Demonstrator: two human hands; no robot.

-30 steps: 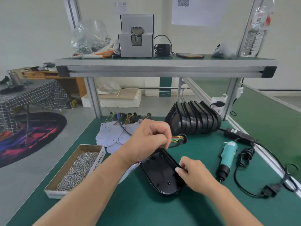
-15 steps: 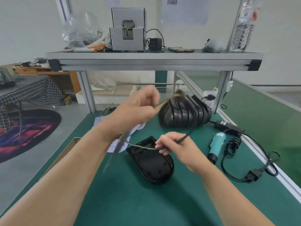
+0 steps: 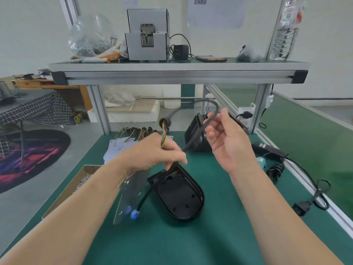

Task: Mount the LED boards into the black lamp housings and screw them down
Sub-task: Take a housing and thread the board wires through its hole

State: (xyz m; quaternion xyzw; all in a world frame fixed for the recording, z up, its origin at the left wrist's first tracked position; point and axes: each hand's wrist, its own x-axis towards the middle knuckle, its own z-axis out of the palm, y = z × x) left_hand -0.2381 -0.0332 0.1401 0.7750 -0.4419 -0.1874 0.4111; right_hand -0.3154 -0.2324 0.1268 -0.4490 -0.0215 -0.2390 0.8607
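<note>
Clearly early: my left hand (image 3: 152,155) grips the LED board (image 3: 131,190) by its wires, my right hand (image 3: 229,144) pinches the black cable (image 3: 193,139); the housing (image 3: 179,196) lies empty, nothing screwed.

You have no text here that can be read. The white sheet (image 3: 215,14) on the far wall bears a QR code at its top edge, with no words legible. The label on the clear bottle (image 3: 286,29), far right, shows red and dark print, too blurred to read. The sticker on the plastic bag (image 3: 91,39), far left on the shelf, is also illegible.
</note>
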